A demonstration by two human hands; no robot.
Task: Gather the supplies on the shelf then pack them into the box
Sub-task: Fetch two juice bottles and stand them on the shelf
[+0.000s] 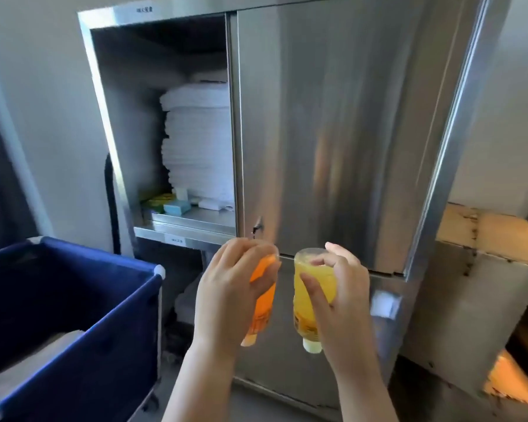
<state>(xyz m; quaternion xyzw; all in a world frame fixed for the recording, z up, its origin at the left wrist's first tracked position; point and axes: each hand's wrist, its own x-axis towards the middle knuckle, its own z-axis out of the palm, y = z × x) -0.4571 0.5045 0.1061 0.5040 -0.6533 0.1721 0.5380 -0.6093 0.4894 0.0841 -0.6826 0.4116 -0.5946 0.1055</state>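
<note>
We hold two bottles in front of the steel cabinet point(333, 132).
Our left hand point(229, 287) grips the orange bottle point(261, 315), our right hand point(342, 287) the yellow bottle point(310, 300), fingers curled round each, caps down, right of the blue cart point(73, 300).

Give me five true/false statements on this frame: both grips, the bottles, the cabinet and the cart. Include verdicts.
1. The left-hand grip holds an orange plastic bottle. True.
2. The right-hand grip holds a yellow plastic bottle cap up. False: its cap points down.
3. A stack of folded white towels sits inside the open left side of the stainless steel cabinet. True.
4. The navy fabric cart stands to the right of the hands. False: it stands to their left.
5. Small coloured boxes lie on the cabinet shelf beside the foot of the towel stack. True.
</note>
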